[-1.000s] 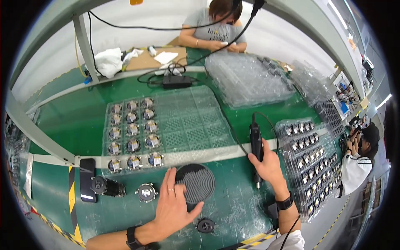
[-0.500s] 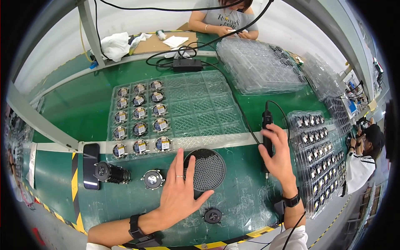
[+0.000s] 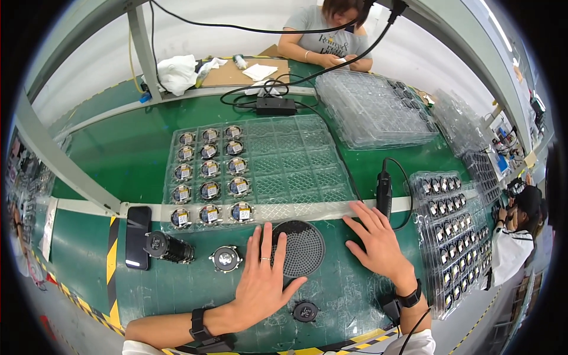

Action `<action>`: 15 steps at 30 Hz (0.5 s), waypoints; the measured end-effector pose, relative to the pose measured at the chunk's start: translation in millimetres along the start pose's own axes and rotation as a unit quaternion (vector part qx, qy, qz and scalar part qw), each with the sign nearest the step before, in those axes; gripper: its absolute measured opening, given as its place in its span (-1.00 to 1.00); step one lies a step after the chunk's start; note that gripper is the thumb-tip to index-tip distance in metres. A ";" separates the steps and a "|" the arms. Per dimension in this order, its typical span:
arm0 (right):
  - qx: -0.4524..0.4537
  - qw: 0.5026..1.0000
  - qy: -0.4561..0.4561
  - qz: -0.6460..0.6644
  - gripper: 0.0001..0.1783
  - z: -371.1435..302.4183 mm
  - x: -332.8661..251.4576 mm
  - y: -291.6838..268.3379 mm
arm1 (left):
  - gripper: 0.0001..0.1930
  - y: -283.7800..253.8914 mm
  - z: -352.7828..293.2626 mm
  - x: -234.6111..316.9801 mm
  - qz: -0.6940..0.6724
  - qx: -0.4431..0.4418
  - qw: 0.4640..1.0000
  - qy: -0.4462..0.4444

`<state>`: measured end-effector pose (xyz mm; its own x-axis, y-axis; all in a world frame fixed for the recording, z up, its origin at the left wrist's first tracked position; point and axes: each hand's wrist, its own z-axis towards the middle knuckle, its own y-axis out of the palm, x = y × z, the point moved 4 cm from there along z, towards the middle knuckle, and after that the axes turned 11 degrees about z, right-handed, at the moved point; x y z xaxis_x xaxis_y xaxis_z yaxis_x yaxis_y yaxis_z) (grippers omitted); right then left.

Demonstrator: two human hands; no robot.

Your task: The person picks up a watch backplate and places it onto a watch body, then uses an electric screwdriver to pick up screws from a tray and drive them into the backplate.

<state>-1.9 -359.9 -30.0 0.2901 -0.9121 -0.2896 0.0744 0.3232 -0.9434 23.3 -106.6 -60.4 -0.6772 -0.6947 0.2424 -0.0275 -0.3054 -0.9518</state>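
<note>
Round black mesh grille [image 3: 300, 248] lies flat on the green counter [image 3: 118, 154], low in the middle of the view, just below a white strip that runs across the surface. The left hand [image 3: 263, 284] rests palm down beside it, fingers [image 3: 266, 242] spread wide and holding nothing, with the thumb side touching the grille's lower left edge. The right hand [image 3: 378, 245] also lies flat and empty to the right of the grille, fingers fanned out and apart from it; its fingertips reach toward a black electric screwdriver [image 3: 384, 192] lying on the counter with its cable looping away. Both wrists wear dark bands.

Left of the left hand sit a small round silver-faced part [image 3: 225, 258], a black cylindrical part [image 3: 168, 247] and a dark phone [image 3: 138, 236]. A small black disc [image 3: 305, 310] lies near the lower edge, between the two forearms. Above the grille is a clear plastic tray [image 3: 296, 171], its left three columns filled with round parts. A second clear tray of small parts [image 3: 449, 236] stands to the right. Across the counter, another person [image 3: 325, 35] is working.
</note>
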 end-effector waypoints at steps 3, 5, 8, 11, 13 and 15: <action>0.019 1.000 0.009 0.008 -0.42 1.3 1.0 -1.9 | 0.01 1.0 4.2 0.1 -0.004 0.002 1.000 0.005; 0.020 1.000 0.010 0.017 -0.43 3.5 0.7 -1.4 | 0.02 -0.2 5.3 -1.8 -0.009 0.005 1.000 0.002; 0.030 0.999 0.004 0.035 -0.47 6.8 -3.0 0.8 | 0.02 -3.5 3.0 -5.7 -0.009 0.019 1.000 -0.007; 0.031 0.998 0.014 0.046 -0.50 3.0 -4.0 0.8 | 0.06 -1.1 3.6 -3.1 -0.034 0.024 0.999 -0.011; 0.035 0.998 0.013 0.055 -0.51 6.0 -4.3 2.5 | 0.07 0.5 3.9 -5.3 -0.037 0.028 0.999 -0.017; 0.042 0.996 0.022 0.070 -0.51 8.2 -5.0 5.1 | 0.09 2.1 2.7 -8.6 -0.049 0.033 0.998 -0.020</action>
<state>4.8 -351.6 -32.0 0.2607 -0.8660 -0.4267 0.1171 0.4671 -0.8764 31.0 -103.1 -63.9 -0.6437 -0.6844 0.3423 -0.0429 -0.4143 -0.9091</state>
